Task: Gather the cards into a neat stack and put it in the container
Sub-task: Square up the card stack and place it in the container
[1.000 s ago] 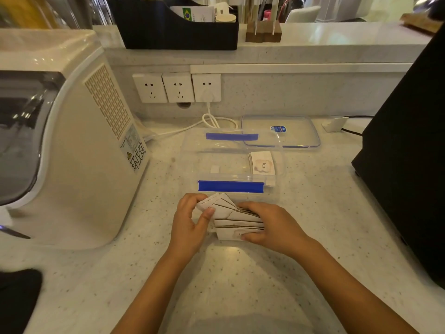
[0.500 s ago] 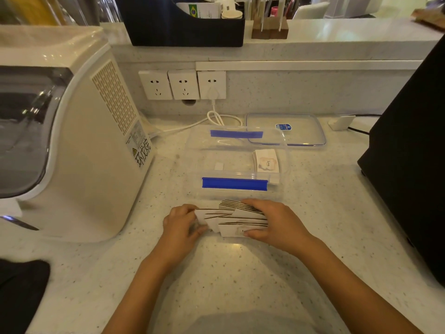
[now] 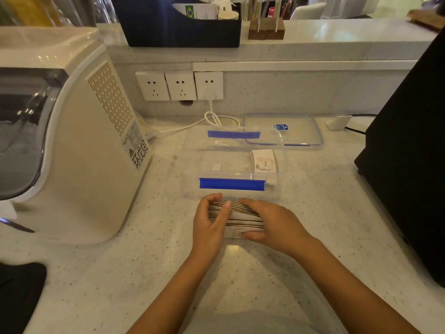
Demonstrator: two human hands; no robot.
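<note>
The table (image 3: pixel 325 213) is pale speckled stone, running back to a low wall of the same stone with a raised ledge above it. At far left stands a cream countertop appliance (image 3: pixel 72 141) with a dark curved window, a perforated vent panel and a side sticker carrying a yellow warning triangle and the Chinese characters 环戊烷. On the ledge sits a dark organiser box (image 3: pixel 178 32) holding papers, one bearing a Brazilian flag. Below it, three white wall sockets (image 3: pixel 179 85) sit in a row; a white plug fills the rightmost, and its cable loops down onto the table.

In the middle is the clear plastic container (image 3: pixel 192 150) with blue clips on its near and far sides. A small pile of cards inside it, at the right, shows the word "love". Just in front, the loose stack of cards (image 3: pixel 243 218) lies on the table, touching the container's near wall. The left hand (image 3: pixel 209 227) presses its left end and the right hand (image 3: pixel 274 222) covers its right, squeezing the cards together.

Behind and to the right lies the clear lid (image 3: pixel 296 128) with a small blue label, unreadable. A black appliance (image 3: pixel 409 153) fills the right edge.
</note>
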